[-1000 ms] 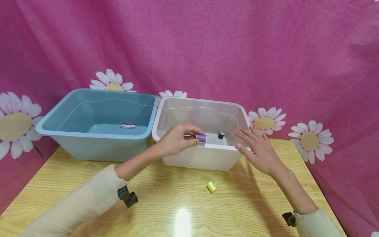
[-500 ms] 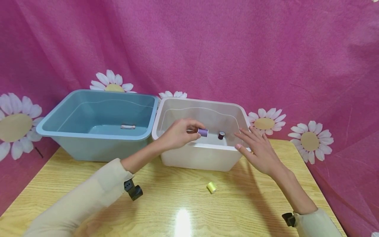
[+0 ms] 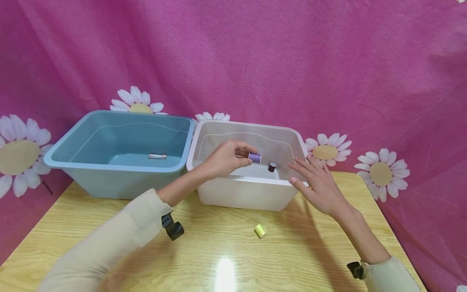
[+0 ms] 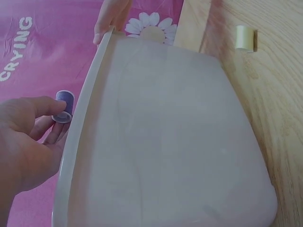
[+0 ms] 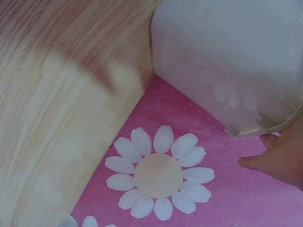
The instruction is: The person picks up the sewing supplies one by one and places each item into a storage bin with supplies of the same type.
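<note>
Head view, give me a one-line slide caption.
Left hand holds a purple thread spool over a pale bin, right hand at its rim, yellow spool on the table.

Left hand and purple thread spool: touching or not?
Touching. The left wrist view shows it: the left hand pinches the purple thread spool, with a digit lying across its near side.

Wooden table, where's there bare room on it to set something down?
Bare table lies between the yellow spool and left sleeve, and between that sleeve and the blue tub. The back is crowded, that tub beside the white tub, and left hand and right hand at the latter.
</note>
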Demonstrator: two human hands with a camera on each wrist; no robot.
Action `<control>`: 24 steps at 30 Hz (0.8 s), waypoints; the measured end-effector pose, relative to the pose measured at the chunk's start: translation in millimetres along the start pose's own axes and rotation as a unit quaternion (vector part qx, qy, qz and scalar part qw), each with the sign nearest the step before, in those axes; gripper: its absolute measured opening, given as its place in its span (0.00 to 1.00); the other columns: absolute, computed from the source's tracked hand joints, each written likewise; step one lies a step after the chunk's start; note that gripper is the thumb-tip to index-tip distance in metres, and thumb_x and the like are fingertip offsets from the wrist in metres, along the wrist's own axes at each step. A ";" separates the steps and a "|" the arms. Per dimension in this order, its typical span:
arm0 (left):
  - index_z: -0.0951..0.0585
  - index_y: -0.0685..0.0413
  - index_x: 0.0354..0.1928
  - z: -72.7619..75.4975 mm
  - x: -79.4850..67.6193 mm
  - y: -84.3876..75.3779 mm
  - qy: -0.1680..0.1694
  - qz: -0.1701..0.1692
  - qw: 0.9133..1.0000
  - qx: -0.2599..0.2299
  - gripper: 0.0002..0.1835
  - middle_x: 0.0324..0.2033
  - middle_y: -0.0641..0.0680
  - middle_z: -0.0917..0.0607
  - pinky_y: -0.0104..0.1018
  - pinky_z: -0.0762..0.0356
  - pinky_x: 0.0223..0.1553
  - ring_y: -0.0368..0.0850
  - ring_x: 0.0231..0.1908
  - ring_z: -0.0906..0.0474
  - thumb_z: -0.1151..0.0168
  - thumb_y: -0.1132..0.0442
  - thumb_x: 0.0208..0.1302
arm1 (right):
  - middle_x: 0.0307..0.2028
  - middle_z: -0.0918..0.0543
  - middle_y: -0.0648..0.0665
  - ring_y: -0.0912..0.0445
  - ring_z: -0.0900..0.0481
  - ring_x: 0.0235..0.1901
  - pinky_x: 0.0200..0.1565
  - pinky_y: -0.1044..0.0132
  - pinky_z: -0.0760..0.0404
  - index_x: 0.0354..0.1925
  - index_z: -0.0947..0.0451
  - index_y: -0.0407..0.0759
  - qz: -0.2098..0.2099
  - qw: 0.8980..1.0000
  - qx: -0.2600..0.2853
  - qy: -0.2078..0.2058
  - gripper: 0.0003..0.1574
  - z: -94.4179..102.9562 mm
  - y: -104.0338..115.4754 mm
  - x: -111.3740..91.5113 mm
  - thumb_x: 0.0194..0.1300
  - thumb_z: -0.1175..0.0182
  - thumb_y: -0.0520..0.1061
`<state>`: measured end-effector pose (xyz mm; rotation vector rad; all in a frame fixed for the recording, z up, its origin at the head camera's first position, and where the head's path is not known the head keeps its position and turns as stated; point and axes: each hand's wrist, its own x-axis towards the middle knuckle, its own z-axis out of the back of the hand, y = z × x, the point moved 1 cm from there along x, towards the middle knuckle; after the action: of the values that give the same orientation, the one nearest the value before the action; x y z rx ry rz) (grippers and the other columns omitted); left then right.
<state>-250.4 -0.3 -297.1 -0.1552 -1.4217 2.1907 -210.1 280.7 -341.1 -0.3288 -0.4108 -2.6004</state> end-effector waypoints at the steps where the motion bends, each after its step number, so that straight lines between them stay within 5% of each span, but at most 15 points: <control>1: 0.18 0.56 0.45 0.3 1.3 0.2 -0.002 0.004 1.000 -0.004 0.14 0.40 0.53 0.18 0.31 0.24 0.39 0.41 0.41 0.21 0.37 0.70 0.56 | 0.65 0.38 0.44 0.45 0.57 0.68 0.60 0.35 0.62 0.64 0.34 0.52 0.001 1.000 0.000 0.000 0.31 -0.3 0.0 0.2 0.67 0.53 0.61; 10: 0.18 0.59 0.45 2.4 14.0 6.5 -0.020 0.026 0.999 -0.034 0.13 0.39 0.56 0.19 0.32 0.23 0.38 0.45 0.41 0.22 0.38 0.73 0.56 | 0.65 0.38 0.45 0.46 0.57 0.68 0.60 0.35 0.62 0.64 0.35 0.53 0.000 1.000 0.002 -0.001 0.31 -0.7 -0.3 0.9 0.67 0.53 0.61; 24: 0.18 0.57 0.45 0.8 34.1 15.1 -0.040 0.042 0.998 -0.016 0.13 0.40 0.53 0.19 0.32 0.24 0.38 0.44 0.41 0.23 0.37 0.70 0.56 | 0.65 0.38 0.45 0.45 0.56 0.68 0.60 0.35 0.62 0.63 0.34 0.50 0.002 1.000 0.001 -0.003 0.31 -0.9 -0.3 0.8 0.67 0.53 0.61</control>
<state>-285.4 10.7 -303.9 -0.1410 -1.5194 2.2655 -211.0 280.2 -341.7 -0.3357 -0.4150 -2.5953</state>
